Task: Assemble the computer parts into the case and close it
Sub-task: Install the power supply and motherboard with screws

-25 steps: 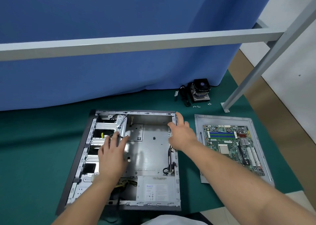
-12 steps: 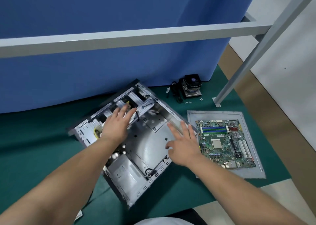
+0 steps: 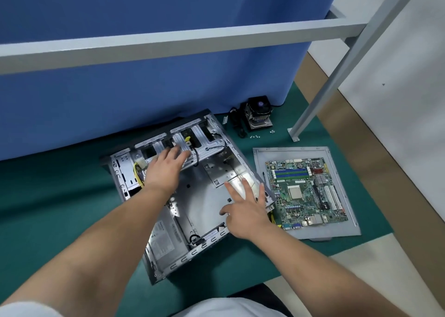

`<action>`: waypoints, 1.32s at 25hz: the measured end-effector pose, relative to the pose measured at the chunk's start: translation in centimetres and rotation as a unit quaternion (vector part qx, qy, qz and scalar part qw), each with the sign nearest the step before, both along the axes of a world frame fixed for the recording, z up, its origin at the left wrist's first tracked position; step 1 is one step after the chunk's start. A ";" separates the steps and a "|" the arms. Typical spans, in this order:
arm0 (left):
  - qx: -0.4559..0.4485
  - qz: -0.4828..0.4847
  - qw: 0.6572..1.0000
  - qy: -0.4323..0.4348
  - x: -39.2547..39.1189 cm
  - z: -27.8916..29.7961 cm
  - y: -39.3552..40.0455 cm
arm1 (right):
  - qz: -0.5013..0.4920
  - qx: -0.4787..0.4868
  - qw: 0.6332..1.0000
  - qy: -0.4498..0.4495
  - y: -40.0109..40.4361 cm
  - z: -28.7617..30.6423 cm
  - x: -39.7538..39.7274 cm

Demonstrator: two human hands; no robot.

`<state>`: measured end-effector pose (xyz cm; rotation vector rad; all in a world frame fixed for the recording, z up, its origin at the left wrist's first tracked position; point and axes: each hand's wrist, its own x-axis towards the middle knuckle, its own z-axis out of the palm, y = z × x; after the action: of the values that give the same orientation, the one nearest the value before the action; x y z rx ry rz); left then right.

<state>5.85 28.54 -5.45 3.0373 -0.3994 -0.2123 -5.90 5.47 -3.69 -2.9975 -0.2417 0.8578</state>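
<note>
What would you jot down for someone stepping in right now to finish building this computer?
Left hand: open, fingers flat on the drive bays of the case.
Right hand: open, fingers spread at the case's right edge.
The case lies open and angled on the green mat, power supply already inside.
The motherboard sits outside, on the grey side panel to the right.
The cooler fan and some small screws lie by the blue curtain.
Done: nothing fitted beyond the power supply.
Left: mount the motherboard, fit the cooler fan, close the case with the panel.
</note>
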 end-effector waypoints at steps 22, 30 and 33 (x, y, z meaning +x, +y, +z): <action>-0.262 0.432 0.863 0.030 -11.6 0.4 6.1 | -0.201 0.075 0.976 -0.045 -3.0 0.7 10.2; -0.176 0.352 0.918 0.053 -10.4 0.5 8.7 | -0.220 0.104 0.969 -0.039 -3.4 -0.4 5.1; -0.163 0.325 0.928 0.079 -9.2 0.5 8.8 | -0.247 0.106 0.962 -0.047 -4.1 -0.7 3.3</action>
<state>-3.38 37.34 -4.93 2.6144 0.5298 -0.3030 -2.61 1.34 -4.44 -2.7058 0.3765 0.5940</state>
